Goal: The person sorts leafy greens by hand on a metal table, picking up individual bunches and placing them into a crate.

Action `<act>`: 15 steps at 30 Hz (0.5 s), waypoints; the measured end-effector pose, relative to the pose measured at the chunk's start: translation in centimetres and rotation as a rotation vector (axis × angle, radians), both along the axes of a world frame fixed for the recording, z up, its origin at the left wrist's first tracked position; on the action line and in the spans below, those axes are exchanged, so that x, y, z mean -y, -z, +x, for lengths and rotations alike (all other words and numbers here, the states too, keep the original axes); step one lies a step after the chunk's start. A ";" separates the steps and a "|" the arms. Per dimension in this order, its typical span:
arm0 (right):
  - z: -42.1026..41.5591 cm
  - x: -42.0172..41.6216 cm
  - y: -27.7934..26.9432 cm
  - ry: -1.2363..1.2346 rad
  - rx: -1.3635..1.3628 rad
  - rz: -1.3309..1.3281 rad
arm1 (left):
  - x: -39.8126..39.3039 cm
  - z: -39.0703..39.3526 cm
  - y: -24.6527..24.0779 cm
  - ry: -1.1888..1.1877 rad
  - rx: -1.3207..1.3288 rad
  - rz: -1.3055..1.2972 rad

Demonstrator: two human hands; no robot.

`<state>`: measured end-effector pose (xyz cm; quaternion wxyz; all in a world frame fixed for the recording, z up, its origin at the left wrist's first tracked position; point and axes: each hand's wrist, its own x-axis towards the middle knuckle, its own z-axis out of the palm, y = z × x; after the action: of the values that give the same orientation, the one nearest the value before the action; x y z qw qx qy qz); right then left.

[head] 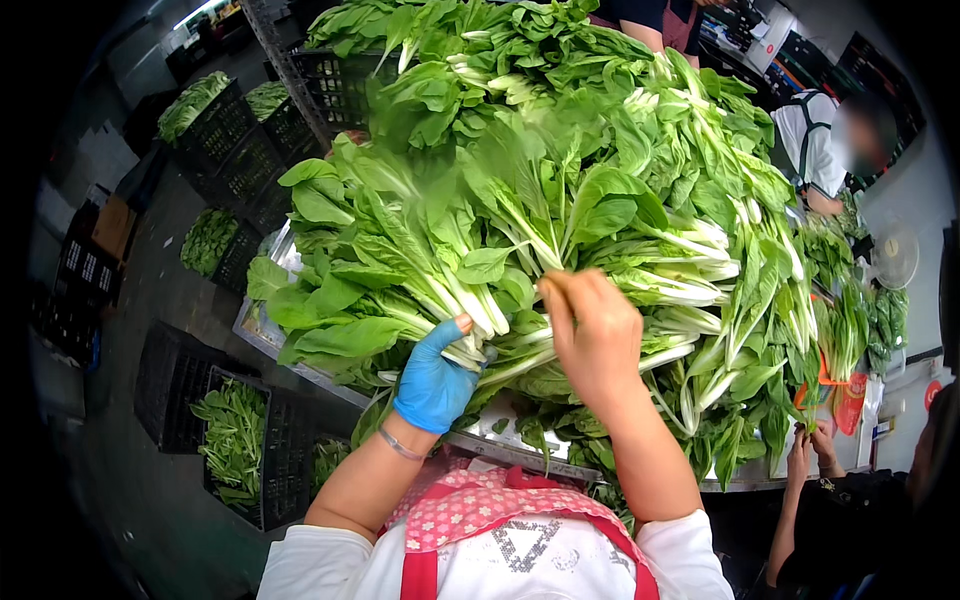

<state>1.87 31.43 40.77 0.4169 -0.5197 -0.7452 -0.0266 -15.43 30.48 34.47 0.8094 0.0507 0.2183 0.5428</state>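
My left hand [437, 379], in a blue glove with the thumb tip bare, is closed around the white stem ends of a bunch of leafy greens [420, 277] whose leaves fan up and to the left. My bare right hand [592, 330] pinches the stem base of another leafy green [546, 251], just right of the bunch; its leaves point upward and are partly blurred. Under and beyond both hands lies a large heap of the same greens [667, 262], many with white stems facing right.
The metal table's edge [517, 454] runs before me. Black crates [281, 450] of greens stand on the floor at left, with more stacked [225, 142] farther back. Another person's hands [814, 446] hold greens at lower right; a person in white [810, 135] works at upper right.
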 end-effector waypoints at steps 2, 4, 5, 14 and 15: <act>0.4 -1.5 0.4 0.203 0.151 -0.008 | -0.1 0.3 0.1 0.004 -0.006 0.020; 0.8 -2.4 1.0 0.263 0.148 -0.075 | 0.0 0.3 -0.2 -0.001 -0.016 0.034; 1.1 -2.5 1.0 0.264 0.081 -0.098 | 0.4 0.0 -0.8 -0.005 -0.020 0.037; 2.4 -2.4 -2.2 0.022 -0.555 -0.136 | 2.4 -2.5 -1.8 -0.075 -0.124 0.140; 2.3 -2.2 -2.4 -0.030 -0.730 -0.241 | 2.4 -2.7 -1.4 -0.078 -0.105 0.172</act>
<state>4.13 33.63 43.18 0.5910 -0.5292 -0.5533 0.2539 -18.18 28.07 35.88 0.7678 0.1399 0.2150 0.5871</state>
